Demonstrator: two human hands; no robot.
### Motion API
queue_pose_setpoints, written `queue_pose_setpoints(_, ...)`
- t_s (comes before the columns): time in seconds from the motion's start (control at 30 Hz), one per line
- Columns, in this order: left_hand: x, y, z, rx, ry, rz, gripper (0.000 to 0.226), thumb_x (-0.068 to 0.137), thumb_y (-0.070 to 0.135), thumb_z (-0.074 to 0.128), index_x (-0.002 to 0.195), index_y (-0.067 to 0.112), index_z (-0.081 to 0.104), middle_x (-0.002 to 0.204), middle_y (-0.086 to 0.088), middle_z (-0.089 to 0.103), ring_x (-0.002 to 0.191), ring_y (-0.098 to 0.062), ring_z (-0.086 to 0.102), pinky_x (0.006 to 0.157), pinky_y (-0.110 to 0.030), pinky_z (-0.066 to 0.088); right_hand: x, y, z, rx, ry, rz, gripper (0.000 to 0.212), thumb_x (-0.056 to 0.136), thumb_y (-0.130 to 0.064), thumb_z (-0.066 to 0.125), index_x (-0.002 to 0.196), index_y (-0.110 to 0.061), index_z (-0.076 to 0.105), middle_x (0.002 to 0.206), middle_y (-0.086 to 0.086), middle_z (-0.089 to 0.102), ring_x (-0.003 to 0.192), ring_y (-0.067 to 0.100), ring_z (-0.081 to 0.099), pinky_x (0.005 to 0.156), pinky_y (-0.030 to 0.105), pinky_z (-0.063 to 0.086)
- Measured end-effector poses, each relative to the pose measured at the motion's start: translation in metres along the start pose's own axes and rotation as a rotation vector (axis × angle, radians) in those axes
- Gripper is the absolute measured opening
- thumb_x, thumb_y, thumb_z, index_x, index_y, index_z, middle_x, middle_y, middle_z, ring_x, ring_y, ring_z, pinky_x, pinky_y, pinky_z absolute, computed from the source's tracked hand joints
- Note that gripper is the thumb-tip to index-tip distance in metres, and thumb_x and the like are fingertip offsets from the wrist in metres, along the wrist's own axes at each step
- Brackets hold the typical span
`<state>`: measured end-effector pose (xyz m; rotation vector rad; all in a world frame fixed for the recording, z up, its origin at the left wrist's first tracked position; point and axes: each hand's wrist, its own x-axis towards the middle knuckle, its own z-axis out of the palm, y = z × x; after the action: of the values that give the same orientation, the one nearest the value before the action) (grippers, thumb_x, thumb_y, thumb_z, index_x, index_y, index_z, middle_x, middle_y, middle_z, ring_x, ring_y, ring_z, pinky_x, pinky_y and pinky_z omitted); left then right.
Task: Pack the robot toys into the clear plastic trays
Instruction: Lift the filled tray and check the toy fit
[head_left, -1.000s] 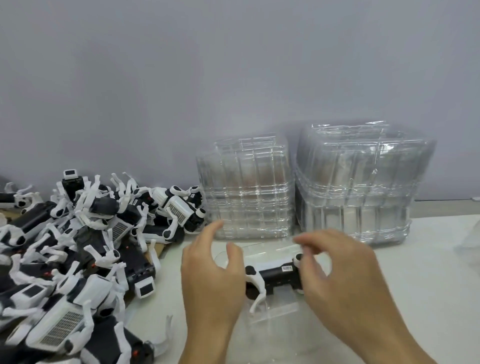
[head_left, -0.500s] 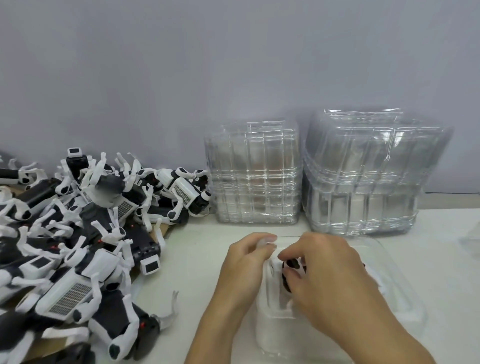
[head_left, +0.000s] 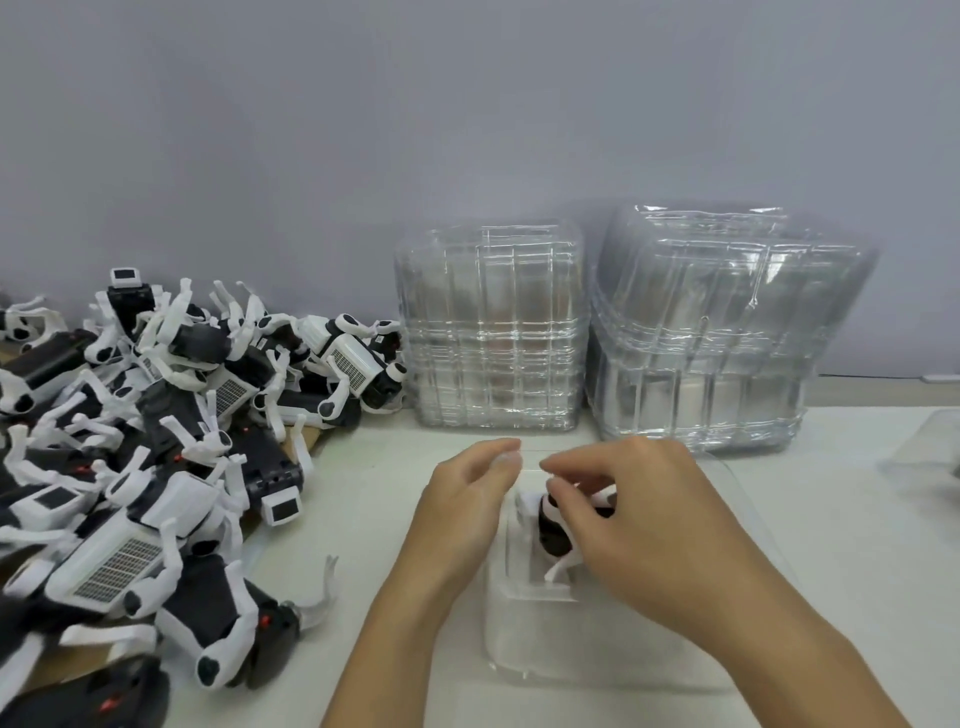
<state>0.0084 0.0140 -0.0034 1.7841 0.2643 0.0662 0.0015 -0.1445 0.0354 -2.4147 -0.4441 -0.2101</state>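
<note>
The right hand (head_left: 639, 525) lies over the robot toy (head_left: 551, 530), its fingers curled down upon the toy's upper end; it seems to pinch the toy there, though the hand's own back hides most of the contact. The left hand (head_left: 467, 499) stands just beside it on the left, fingers bent, its fingertips (head_left: 506, 460) meeting the far edge of the clear tray (head_left: 524, 654); whether they pinch the plastic or only press it, I cannot tell.

The toy is directly under and between the two hands, inside the molded pocket of the tray. Its long axis runs from the near edge of the surface toward the far edge, so the black body points away from the person, and one white leg sticks out toward the near side. The right hand is the nearer one and covers it from the right.

In my judgement the coming move is a push straight down, along this pocket.

Farther out, the pile of unpacked toys (head_left: 156, 467) fills the left side of the surface (head_left: 857, 571), and two stacks of empty trays (head_left: 493, 327) stand at the far edge.
</note>
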Motion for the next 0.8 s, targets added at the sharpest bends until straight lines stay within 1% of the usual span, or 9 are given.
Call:
queue_pose_setpoints(0.07, -0.002, 0.005, -0.007, 0.066, 0.115, -0.003, 0.023, 0.096, 0.048, 0.054, 0.097, 0.030, 0.069, 0.102, 0.008, 0.069, 0.095, -0.010, 0.065, 0.087, -0.034, 0.051, 0.001, 0.004, -0.004, 0.044, 0.052, 0.008, 0.021, 0.093, -0.034, 0.060, 0.109, -0.037, 0.073, 0.091, -0.030, 0.062, 0.094, -0.007, 0.060, 0.078, 0.016, 0.049)
queue_pose_setpoints(0.13, -0.003, 0.010, -0.019, 0.125, 0.237, -0.096, 0.041, 0.098, 0.051, 0.046, 0.086, 0.016, 0.064, 0.082, -0.003, 0.070, 0.066, -0.021, 0.064, 0.063, -0.032, 0.051, 0.002, 0.010, -0.007, 0.072, 0.095, 0.014, 0.021, 0.093, -0.032, 0.060, 0.109, -0.039, 0.073, 0.092, -0.033, 0.057, 0.096, -0.008, 0.057, 0.078, 0.015, 0.046)
queue_pose_setpoints(0.2, -0.004, 0.015, -0.031, 0.091, 0.207, -0.228, 0.048, 0.100, 0.047, 0.041, 0.081, 0.006, 0.057, 0.069, -0.013, 0.072, 0.047, -0.027, 0.062, 0.048, -0.027, 0.046, 0.003, 0.015, -0.010, 0.118, 0.133, 0.018, 0.020, 0.093, -0.029, 0.060, 0.105, -0.039, 0.074, 0.095, -0.032, 0.062, 0.094, -0.009, 0.058, 0.076, 0.010, 0.044)
queue_pose_setpoints(0.3, -0.010, 0.021, -0.029, -0.061, 0.055, -0.302, 0.047, 0.101, 0.044, 0.042, 0.078, 0.004, 0.053, 0.074, -0.025, 0.072, 0.049, -0.034, 0.066, 0.040, -0.025, 0.047, 0.005, 0.019, -0.012, 0.186, 0.193, 0.017, 0.020, 0.092, -0.025, 0.061, 0.101, -0.037, 0.075, 0.092, -0.030, 0.065, 0.092, -0.009, 0.059, 0.071, 0.006, 0.041)
queue_pose_setpoints(0.4, -0.013, 0.022, -0.015, -0.300, -0.180, -0.281, 0.042, 0.100, 0.035, 0.045, 0.083, 0.001, 0.061, 0.092, -0.029, 0.072, 0.078, -0.042, 0.073, 0.048, -0.029, 0.056, 0.007, 0.018, -0.014, 0.226, 0.289, -0.024, 0.020, 0.092, -0.020, 0.062, 0.098, -0.032, 0.077, 0.089, -0.025, 0.069, 0.090, -0.003, 0.062, 0.076, 0.011, 0.046)
queue_pose_setpoints(0.5, -0.012, 0.015, -0.001, -0.416, -0.372, -0.142, 0.036, 0.093, 0.028, 0.051, 0.100, -0.001, 0.072, 0.112, -0.017, 0.072, 0.105, -0.035, 0.070, 0.074, -0.040, 0.060, 0.009, 0.016, -0.017, 0.263, 0.389, -0.066, 0.019, 0.091, -0.015, 0.063, 0.094, -0.027, 0.078, 0.086, -0.020, 0.071, 0.086, 0.001, 0.064, 0.079, 0.024, 0.053)
queue_pose_setpoints(0.57, -0.011, 0.010, 0.005, -0.257, -0.338, -0.035, 0.031, 0.098, 0.022, 0.049, 0.105, 0.005, 0.074, 0.114, -0.008, 0.073, 0.108, -0.026, 0.069, 0.087, -0.044, 0.055, 0.010, 0.016, -0.019, 0.283, 0.432, -0.075, 0.019, 0.091, -0.014, 0.063, 0.093, -0.025, 0.078, 0.084, -0.019, 0.071, 0.083, 0.002, 0.064, 0.076, 0.023, 0.053)
queue_pose_setpoints(0.63, -0.010, 0.010, 0.009, -0.140, -0.292, -0.007, 0.031, 0.103, 0.019, 0.045, 0.105, 0.008, 0.074, 0.112, -0.005, 0.074, 0.104, -0.023, 0.071, 0.091, -0.043, 0.053, 0.010, 0.017, -0.021, 0.305, 0.444, -0.067, 0.019, 0.091, -0.013, 0.063, 0.093, -0.024, 0.078, 0.083, -0.018, 0.071, 0.082, 0.002, 0.064, 0.073, 0.020, 0.052)
queue_pose_setpoints(0.8, -0.016, 0.015, 0.031, -0.024, -0.408, 0.016, 0.030, 0.105, 0.020, 0.044, 0.115, 0.014, 0.071, 0.116, -0.005, 0.072, 0.104, -0.022, 0.071, 0.100, -0.042, 0.051, 0.010, 0.021, -0.021, 0.331, 0.449, -0.038, 0.019, 0.090, -0.015, 0.062, 0.091, -0.026, 0.077, 0.080, -0.019, 0.070, 0.080, 0.002, 0.063, 0.068, 0.015, 0.048)
